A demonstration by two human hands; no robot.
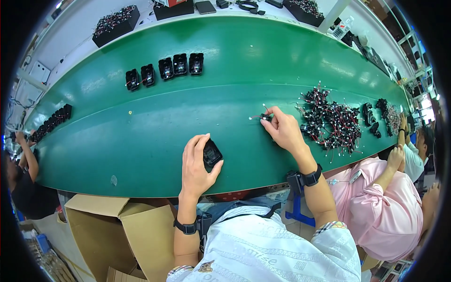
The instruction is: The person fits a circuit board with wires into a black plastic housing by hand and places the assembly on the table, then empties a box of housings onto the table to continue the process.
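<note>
My left hand is closed around a black plastic housing, a rounded open shell lying on the green table. Its thumb presses the near edge while the fingers curl over the far left side. Off to the right, my right hand pinches a small black part with thin wires between thumb and fingertips, just above the table. Red and white wires with white connectors stick out from that part. Just right of this hand spreads a large heap of similar wired black parts.
Several black housings stand in a row toward the back; another row lies far left. Dark parts sit right of the heap. Bins of wired parts line the back ledge. People sit at both sides. A cardboard box stands below the near edge.
</note>
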